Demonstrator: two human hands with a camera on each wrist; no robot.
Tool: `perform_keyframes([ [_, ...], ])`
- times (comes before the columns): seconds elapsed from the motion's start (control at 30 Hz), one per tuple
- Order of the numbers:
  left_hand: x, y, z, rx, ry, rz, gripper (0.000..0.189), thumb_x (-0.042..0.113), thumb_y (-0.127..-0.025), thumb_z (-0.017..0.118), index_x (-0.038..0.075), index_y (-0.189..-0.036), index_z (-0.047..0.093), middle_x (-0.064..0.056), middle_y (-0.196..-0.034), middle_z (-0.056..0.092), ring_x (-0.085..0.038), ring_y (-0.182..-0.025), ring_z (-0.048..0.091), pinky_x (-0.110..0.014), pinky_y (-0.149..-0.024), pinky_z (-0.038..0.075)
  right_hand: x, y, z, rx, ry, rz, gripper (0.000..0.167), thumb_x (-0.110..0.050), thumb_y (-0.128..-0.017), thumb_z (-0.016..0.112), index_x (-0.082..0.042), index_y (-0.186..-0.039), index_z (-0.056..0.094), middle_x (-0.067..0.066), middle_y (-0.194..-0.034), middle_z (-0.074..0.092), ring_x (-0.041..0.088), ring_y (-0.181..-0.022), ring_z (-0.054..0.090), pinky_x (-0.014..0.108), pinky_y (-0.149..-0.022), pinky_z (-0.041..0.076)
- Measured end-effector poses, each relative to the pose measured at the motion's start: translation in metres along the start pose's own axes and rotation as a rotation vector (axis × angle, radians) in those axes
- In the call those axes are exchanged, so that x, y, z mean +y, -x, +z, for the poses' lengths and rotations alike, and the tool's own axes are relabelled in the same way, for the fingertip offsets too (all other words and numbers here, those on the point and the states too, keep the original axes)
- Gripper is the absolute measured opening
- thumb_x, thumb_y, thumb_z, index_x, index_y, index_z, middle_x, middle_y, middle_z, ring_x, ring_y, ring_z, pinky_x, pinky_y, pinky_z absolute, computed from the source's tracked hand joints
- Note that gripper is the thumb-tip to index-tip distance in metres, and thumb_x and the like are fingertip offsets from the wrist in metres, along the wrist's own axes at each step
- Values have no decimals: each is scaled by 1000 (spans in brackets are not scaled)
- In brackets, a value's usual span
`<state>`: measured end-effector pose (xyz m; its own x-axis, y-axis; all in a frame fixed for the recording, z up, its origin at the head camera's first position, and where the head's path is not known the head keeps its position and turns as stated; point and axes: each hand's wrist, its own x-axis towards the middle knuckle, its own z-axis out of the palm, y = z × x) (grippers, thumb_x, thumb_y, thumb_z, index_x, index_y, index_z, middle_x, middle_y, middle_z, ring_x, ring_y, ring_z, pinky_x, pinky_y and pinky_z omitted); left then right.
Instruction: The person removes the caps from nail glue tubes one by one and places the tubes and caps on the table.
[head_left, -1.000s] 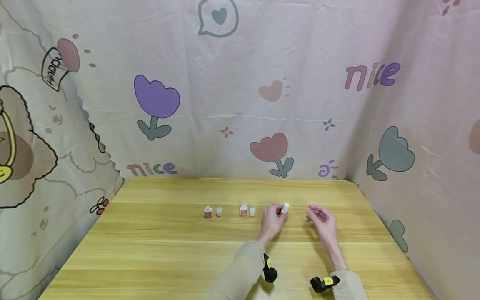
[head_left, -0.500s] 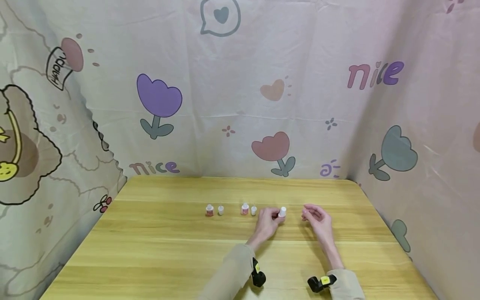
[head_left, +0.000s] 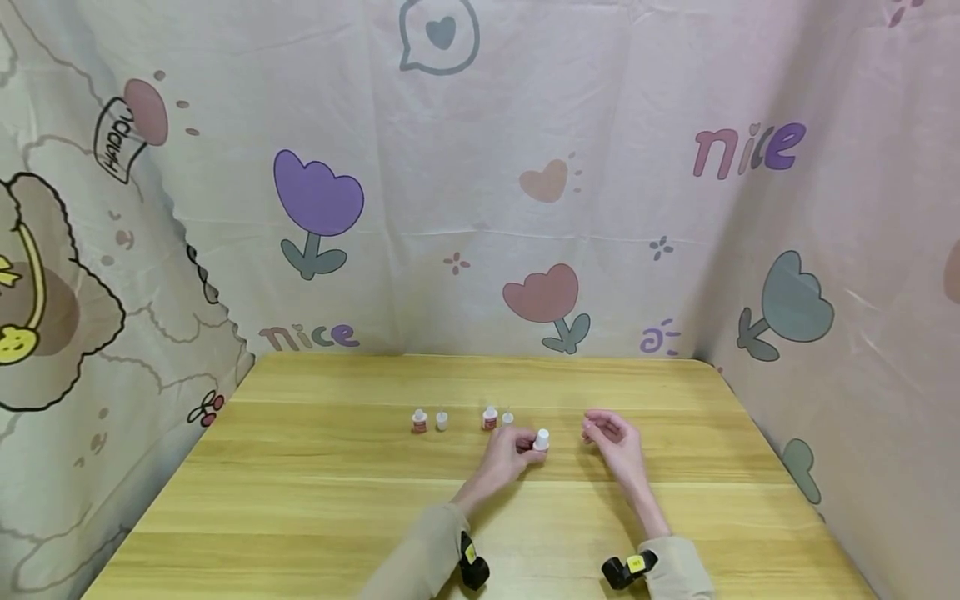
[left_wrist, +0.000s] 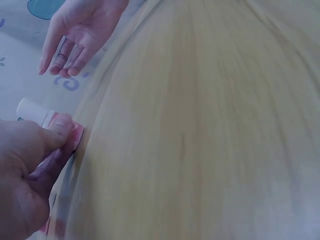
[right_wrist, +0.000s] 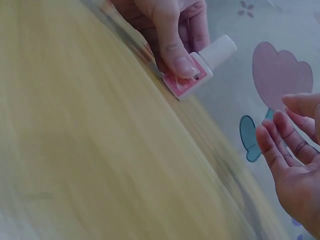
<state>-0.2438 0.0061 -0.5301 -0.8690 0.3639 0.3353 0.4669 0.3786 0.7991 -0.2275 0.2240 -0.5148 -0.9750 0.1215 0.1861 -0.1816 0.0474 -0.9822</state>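
Note:
My left hand pinches a small white bottle with a pink label between thumb and fingers. Its white cap is on, and in the head view the bottle stands upright at or just above the wooden table. The left wrist view shows the thumb across the label. To the right of the bottle, my right hand hovers with loosely bent fingers and nothing in them. Beyond my left hand stand a similar uncapped bottle and a white cap, the cap partly hidden by my fingers.
Farther left on the wooden table are another uncapped bottle and a white cap beside it. A printed cloth hangs behind the table and along both sides.
My left hand has moved left and nearer to me with the bottle, coming in front of the middle cap. My right hand has drifted left too, still holding nothing.

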Motion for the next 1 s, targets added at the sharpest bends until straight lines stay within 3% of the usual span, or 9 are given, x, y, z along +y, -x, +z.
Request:
perform_keyframes([
  [0.1,-4,7,-10,-32,17,-1,11,3,-82,80,2,-92,77,-10,-88,78,-2,-76,66,-18,-72,56,1,1,6,-32,3,-13,39,-9,-95,69,18,-120,56,10,-92,73,12,-77,68,28,-73,61],
  [0.17,-7,10,-17,-59,43,-35,9,5,-83,79,4,-92,77,-9,-89,77,-3,-77,66,-18,-73,55,1,2,10,-50,7,-23,38,-9,-95,68,19,-119,56,9,-91,72,11,-77,68,27,-72,60],
  [0.63,-20,29,-60,-139,54,-32,5,9,-85,79,7,-87,75,-9,-86,76,1,-74,60,-18,-72,53,3,10,37,-138,34,-16,27,-5,-93,70,15,-111,63,10,-87,70,9,-74,66,23,-69,58],
  [0.87,-23,34,-69,-150,63,-32,5,11,-84,79,8,-85,75,-8,-83,76,-1,-73,61,-18,-71,52,3,13,48,-214,32,-19,27,-6,-93,70,14,-110,65,24,-93,70,7,-74,66,25,-70,59],
  [1.0,-24,35,-69,-148,111,-32,6,11,-84,80,7,-89,77,-10,-88,78,-5,-78,66,-18,-75,55,3,15,53,-253,16,-47,26,-4,-92,70,16,-108,65,16,-88,73,10,-73,68,28,-70,61],
])
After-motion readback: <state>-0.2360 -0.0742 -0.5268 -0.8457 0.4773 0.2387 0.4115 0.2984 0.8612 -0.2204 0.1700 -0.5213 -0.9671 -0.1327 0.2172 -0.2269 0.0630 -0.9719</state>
